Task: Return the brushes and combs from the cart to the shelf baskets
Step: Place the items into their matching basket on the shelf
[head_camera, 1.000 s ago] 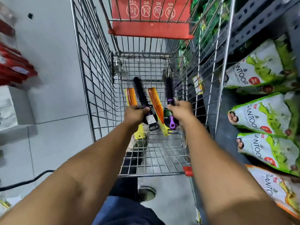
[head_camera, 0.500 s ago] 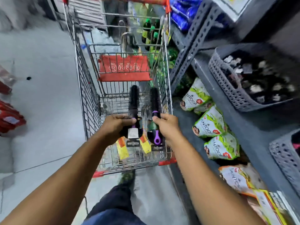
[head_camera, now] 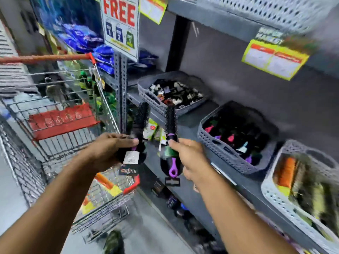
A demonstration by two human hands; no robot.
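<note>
My left hand (head_camera: pixel 108 149) grips a bundle of brushes; a black round brush (head_camera: pixel 142 118) with a white label sticks up from it. My right hand (head_camera: pixel 189 156) holds another black round brush (head_camera: pixel 171 121) with a purple handle, plus a dark paddle brush behind it. Both hands are raised beside the wire cart (head_camera: pixel 102 197), in front of the grey shelf. Orange and yellow combs (head_camera: pixel 106 184) lie on the cart floor. Three grey baskets stand on the shelf: the far one (head_camera: pixel 146 96), the middle one (head_camera: pixel 220 149) and the near one (head_camera: pixel 275 195), which holds orange combs.
The cart's red child seat flap (head_camera: pixel 62 121) and red handle (head_camera: pixel 45 58) are at the left. A "FREE" sign (head_camera: pixel 120 24) hangs from the shelf post. A yellow price tag (head_camera: pixel 273 58) hangs under the upper shelf. Packets lie on the lower shelf.
Both hands have lifted the brushes up out of the cart and toward the shelf. The view has swung up and right, so the baskets now fill the right side.
</note>
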